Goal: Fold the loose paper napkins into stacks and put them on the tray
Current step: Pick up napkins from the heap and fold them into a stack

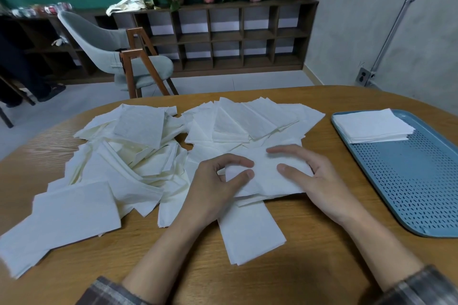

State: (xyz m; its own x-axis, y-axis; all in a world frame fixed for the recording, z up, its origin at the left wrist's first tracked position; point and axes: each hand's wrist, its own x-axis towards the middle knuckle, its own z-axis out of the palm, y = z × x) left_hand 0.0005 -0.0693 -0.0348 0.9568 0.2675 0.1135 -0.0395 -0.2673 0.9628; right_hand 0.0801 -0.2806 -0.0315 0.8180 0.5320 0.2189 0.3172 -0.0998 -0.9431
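Evidently mid-fold, the left hand (216, 182) pinches a white square paper napkin (269, 178) on the light wooden table (319, 257) with curled thumb and forefinger while the right hand (316, 181) presses it with straight fingers; next probably creasing, then carrying it to the blue perforated plastic tray (411, 181).

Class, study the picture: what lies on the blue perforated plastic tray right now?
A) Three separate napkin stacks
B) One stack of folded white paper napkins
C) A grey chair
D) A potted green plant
B: a single stack of folded white paper napkins sits at the far end of the blue perforated plastic tray.
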